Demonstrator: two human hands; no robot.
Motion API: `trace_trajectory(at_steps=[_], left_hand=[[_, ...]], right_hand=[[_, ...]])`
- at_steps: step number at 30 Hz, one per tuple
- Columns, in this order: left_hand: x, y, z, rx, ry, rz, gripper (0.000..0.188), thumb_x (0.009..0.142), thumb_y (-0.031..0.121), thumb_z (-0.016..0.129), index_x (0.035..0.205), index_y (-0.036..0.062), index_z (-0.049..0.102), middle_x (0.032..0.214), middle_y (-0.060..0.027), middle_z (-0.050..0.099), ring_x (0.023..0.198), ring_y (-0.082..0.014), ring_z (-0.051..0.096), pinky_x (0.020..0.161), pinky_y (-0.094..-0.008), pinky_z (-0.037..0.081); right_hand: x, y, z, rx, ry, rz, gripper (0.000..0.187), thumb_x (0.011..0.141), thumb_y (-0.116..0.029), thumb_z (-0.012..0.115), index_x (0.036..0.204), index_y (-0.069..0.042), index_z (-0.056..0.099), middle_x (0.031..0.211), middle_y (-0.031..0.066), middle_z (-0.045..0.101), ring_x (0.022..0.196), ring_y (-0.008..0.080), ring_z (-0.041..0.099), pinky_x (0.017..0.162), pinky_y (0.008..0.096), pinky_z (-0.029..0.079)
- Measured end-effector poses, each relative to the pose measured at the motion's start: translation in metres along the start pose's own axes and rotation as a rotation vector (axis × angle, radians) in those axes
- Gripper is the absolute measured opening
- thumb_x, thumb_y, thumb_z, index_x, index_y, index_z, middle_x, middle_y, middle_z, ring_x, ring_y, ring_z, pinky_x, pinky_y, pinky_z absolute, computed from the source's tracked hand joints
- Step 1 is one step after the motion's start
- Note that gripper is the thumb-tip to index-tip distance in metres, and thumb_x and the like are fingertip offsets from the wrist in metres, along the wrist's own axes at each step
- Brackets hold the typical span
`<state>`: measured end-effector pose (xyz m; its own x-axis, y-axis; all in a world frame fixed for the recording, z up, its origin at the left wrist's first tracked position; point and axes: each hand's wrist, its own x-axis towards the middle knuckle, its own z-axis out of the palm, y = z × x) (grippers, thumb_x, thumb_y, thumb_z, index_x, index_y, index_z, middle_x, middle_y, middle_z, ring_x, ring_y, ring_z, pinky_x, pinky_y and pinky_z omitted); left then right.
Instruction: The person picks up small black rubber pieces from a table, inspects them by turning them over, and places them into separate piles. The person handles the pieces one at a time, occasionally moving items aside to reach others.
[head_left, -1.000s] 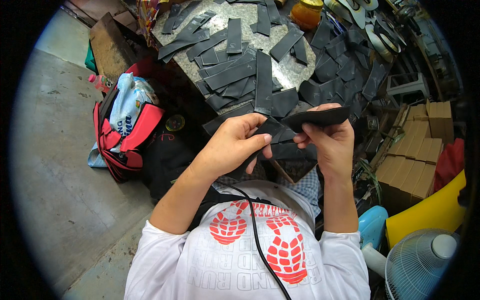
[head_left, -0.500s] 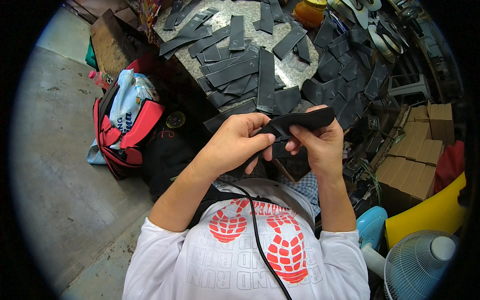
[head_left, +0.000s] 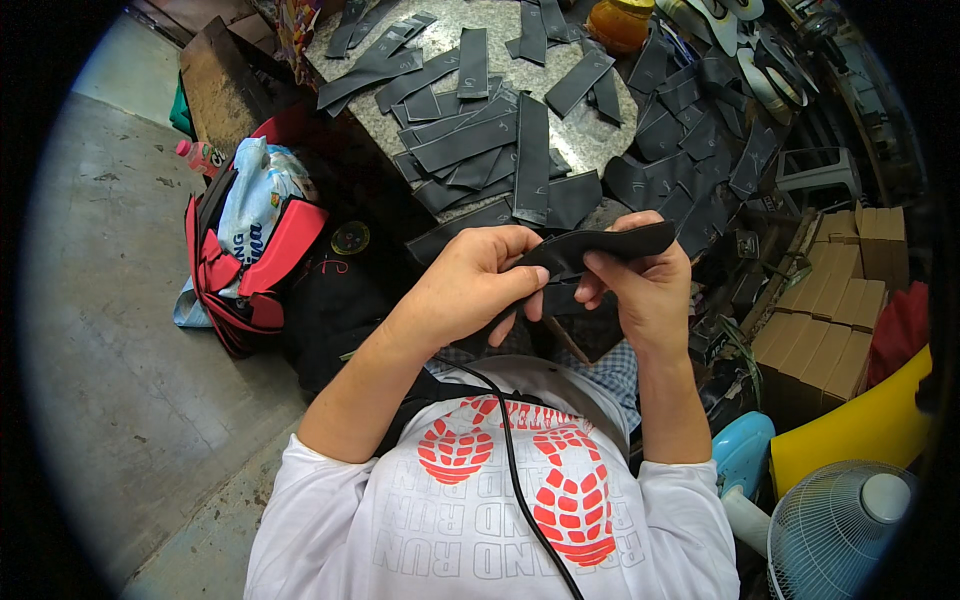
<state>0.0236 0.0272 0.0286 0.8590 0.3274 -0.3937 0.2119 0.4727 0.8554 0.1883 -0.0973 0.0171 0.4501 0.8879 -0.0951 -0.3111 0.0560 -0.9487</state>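
Observation:
Between my two hands, in front of my chest, I hold a black leather-like strap piece [head_left: 615,243] by its two ends. My left hand [head_left: 485,280] pinches the near left part, thumb on top and fingers curled beneath. With the thumb pressed on its face, my right hand [head_left: 645,275] grips the right end, which flares out and curves. Just beyond my hands, many similar black strips [head_left: 470,142] lie heaped on the speckled stone tabletop [head_left: 585,140], some with pale marks on them. Parts of the held piece are hidden under my fingers.
More black pieces [head_left: 665,180] pile up on the right, below white sandals [head_left: 765,85]. An orange jar [head_left: 620,25] stands at the back. Cardboard boxes [head_left: 825,325] and a white fan [head_left: 840,530] are at right; red straps and a blue-white bag [head_left: 262,190] at left. A black cable [head_left: 507,430] crosses my shirt.
My right hand has shifted very slightly to the right with its end of the black piece. My left hand stays nearly in place, both still gripping.

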Motion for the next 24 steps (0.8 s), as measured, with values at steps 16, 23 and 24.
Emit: trace_trajectory(at_steps=[16, 23, 24], left_hand=[[-0.008, -0.014, 0.016, 0.131, 0.061, 0.058, 0.019, 0.099, 0.017, 0.058, 0.102, -0.0003, 0.064, 0.069, -0.0039, 0.065, 0.043, -0.0048, 0.05, 0.04, -0.0188, 0.038], [-0.014, -0.032, 0.031, 0.62, 0.256, 0.517, 0.012, 0.085, 0.009, 0.071, 0.088, -0.0017, 0.068, 0.074, -0.0078, 0.062, 0.063, -0.0146, 0.059, 0.055, -0.0283, 0.044], [-0.013, -0.033, 0.03, 0.587, 0.253, 0.543, 0.012, 0.084, 0.007, 0.072, 0.088, -0.003, 0.067, 0.073, -0.0056, 0.061, 0.064, -0.0087, 0.056, 0.054, -0.0259, 0.042]], right_hand=[[-0.024, 0.003, 0.004, -0.25, 0.077, -0.032, 0.03, 0.081, 0.007, 0.073, 0.103, -0.002, 0.054, 0.086, 0.0073, 0.065, 0.07, 0.0119, 0.067, 0.059, 0.0227, 0.056], [-0.05, 0.003, 0.002, -0.07, 0.093, 0.086, 0.037, 0.078, 0.012, 0.07, 0.105, -0.003, 0.049, 0.085, 0.0082, 0.062, 0.064, 0.0119, 0.063, 0.053, 0.0234, 0.054], [-0.051, 0.003, 0.003, -0.031, 0.104, 0.104, 0.038, 0.077, 0.012, 0.07, 0.104, -0.004, 0.048, 0.085, 0.0091, 0.062, 0.062, 0.0126, 0.063, 0.05, 0.0242, 0.053]])
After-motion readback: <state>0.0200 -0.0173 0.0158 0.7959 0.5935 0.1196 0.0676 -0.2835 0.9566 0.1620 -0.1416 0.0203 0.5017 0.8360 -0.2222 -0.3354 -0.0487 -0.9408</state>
